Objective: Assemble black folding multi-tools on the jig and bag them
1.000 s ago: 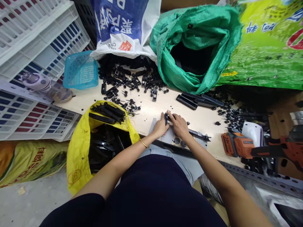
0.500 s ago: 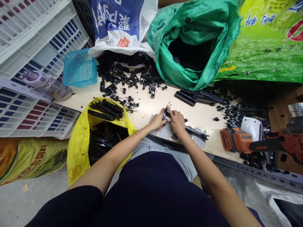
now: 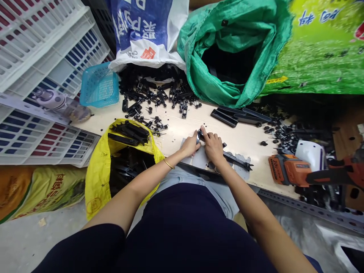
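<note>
Left hand [image 3: 190, 146], centre of frame: thumb and fingers drawn in narrow, pinching a small dark piece [image 3: 198, 135]; gold-coloured bangle [image 3: 168, 163] at the wrist. Right hand [image 3: 213, 147], just beside it: index finger extended to the same piece, palm lowered over a long black bar [image 3: 239, 161]; whether the other fingers grip cannot be told. The bar emerges from beneath this hand towards the right, forked end outward, lying above a grey plate [image 3: 200, 158] at the near edge of the pale worktop [image 3: 176, 131]; its join to the small piece is hidden. Black clips [image 3: 160, 94], many, heaped upper centre below the mouth of a blue-and-white sack [image 3: 159, 32]. Green sack [image 3: 196, 72], open, top centre; black strips [image 3: 224, 117] lying just below it. Small black-headed pins [image 3: 280, 132], scattered right of centre. Orange power tool [image 3: 292, 168], partly shown, right edge. Yellow bag [image 3: 98, 182], left of centre, holding black bars. Blue perforated basket [image 3: 99, 89], upper left, near a lilac-topped bottle [image 3: 51, 99]. White slatted crates [image 3: 51, 49], stacked, far upper left.
</note>
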Motion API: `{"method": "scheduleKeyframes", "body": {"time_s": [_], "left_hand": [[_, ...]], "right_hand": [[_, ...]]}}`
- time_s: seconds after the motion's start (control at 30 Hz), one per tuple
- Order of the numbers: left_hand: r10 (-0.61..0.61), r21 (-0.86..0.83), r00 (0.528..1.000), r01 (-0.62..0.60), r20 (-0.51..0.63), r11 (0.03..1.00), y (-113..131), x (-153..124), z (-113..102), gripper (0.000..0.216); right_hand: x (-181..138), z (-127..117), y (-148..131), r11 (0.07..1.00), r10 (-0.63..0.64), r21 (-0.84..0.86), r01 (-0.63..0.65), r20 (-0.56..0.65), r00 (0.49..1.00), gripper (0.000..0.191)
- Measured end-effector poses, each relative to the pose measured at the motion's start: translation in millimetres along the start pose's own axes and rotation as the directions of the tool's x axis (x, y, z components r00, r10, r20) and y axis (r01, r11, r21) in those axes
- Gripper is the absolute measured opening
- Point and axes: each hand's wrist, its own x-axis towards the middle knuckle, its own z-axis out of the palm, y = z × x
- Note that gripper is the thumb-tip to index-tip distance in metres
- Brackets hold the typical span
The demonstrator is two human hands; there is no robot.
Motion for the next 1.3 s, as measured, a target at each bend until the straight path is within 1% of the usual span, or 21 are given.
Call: {"method": "scheduleKeyframes", "body": {"time_s": [0.1,0.17,0.33,0.4,0.53,0.6,0.67,0.7,0.73,0.8,0.83,0.87,0.93,0.97,1.0,1.03,1.07,1.13,1.17,1.23,1.3], "left_hand": [[-0.067,-0.071,0.994,0.061,-0.082,0.996,8,-2,15,0.069],[-0.078,-0.113,0.994,0.069,-0.076,0.991,9,-2,18,0.069],[0.061,-0.083,0.994,-0.053,0.087,0.995,-4,1,-5,0.072],[0.069,-0.057,0.994,-0.064,0.09,0.996,-8,2,-10,0.073],[0.046,-0.034,0.999,-0.045,0.024,0.998,-8,3,-7,0.073],[0.056,-0.029,0.995,-0.054,0.079,0.998,-8,1,-13,0.078],[0.06,0.071,0.987,-0.071,0.15,0.995,-8,-2,-28,0.078],[0.065,0.161,0.988,-0.087,0.139,0.983,-7,-4,-38,0.073],[0.084,0.261,0.993,-0.102,0.081,0.96,-5,-4,-47,0.064],[0.224,0.418,0.972,-0.175,-0.072,0.891,2,-1,-61,0.047],[0.344,0.468,0.934,-0.263,-0.095,0.844,7,4,-63,0.044],[0.474,0.501,0.879,-0.385,-0.058,0.775,13,11,-62,0.044],[0.663,0.524,0.731,-0.632,0.158,0.572,26,31,-52,0.046],[0.69,0.517,0.667,-0.71,0.279,0.477,33,42,-45,0.043],[0.676,0.512,0.633,-0.751,0.377,0.418,38,53,-38,0.037],[0.636,0.515,0.631,-0.761,0.444,0.395,43,61,-32,0.029],[0.587,0.527,0.649,-0.751,0.483,0.397,47,66,-28,0.021],[0.497,0.564,0.715,-0.696,0.491,0.443,51,64,-23,0.014],[0.466,0.58,0.753,-0.657,0.465,0.482,52,58,-22,0.014],[0.42,0.565,0.82,-0.572,0.388,0.594,52,38,-19,0.014],[0.403,0.45,0.848,-0.526,0.345,0.722,49,13,-12,0.015]], "right_hand": [[0,-2,-1,0.999,0.007,-0.05,-0.005,0.047,0.999,0.065],[0,-3,-1,0.997,-0.002,-0.074,0.007,0.07,0.998,0.062],[-1,-6,1,0.998,-0.014,-0.054,0.018,0.07,0.997,0.064],[-1,-6,1,0.999,-0.017,-0.037,0.019,0.066,0.998,0.067],[2,0,1,1.0,-0.006,-0.001,0.006,0.04,0.999,0.066],[1,1,1,0.998,-0.02,0.067,0.019,0.008,1.0,0.065],[-8,-3,5,0.979,-0.056,0.191,0.071,-0.082,0.995,0.066],[-15,-7,9,0.961,-0.062,0.259,0.1,-0.152,0.986,0.065],[-25,-11,13,0.942,-0.04,0.317,0.113,-0.226,0.973,0.062],[-50,-21,24,0.909,0.107,0.415,0.042,-0.331,0.938,0.049],[-63,-25,29,0.88,0.227,0.473,-0.048,-0.329,0.917,0.04],[-76,-28,34,0.823,0.358,0.545,-0.158,-0.282,0.89,0.029],[-98,-31,43,0.611,0.563,0.698,-0.375,-0.05,0.825,0.017],[-106,-31,45,0.476,0.593,0.747,-0.465,0.118,0.797,0.018],[-111,-31,47,0.348,0.574,0.763,-0.545,0.287,0.767,0.02],[-114,-31,48,0.234,0.529,0.756,-0.611,0.428,0.732,0.023],[-115,-31,48,0.131,0.485,0.743,-0.656,0.529,0.696,0.026],[-109,-31,46,-0.095,0.469,0.757,-0.646,0.607,0.642,0.034],[-104,-32,44,-0.222,0.504,0.789,-0.572,0.595,0.626,0.037],[-88,-32,37,-0.433,0.587,0.836,-0.337,0.545,0.599,0.039],[-68,-32,29,-0.517,0.69,0.847,-0.124,0.498,0.526,0.036]]}}
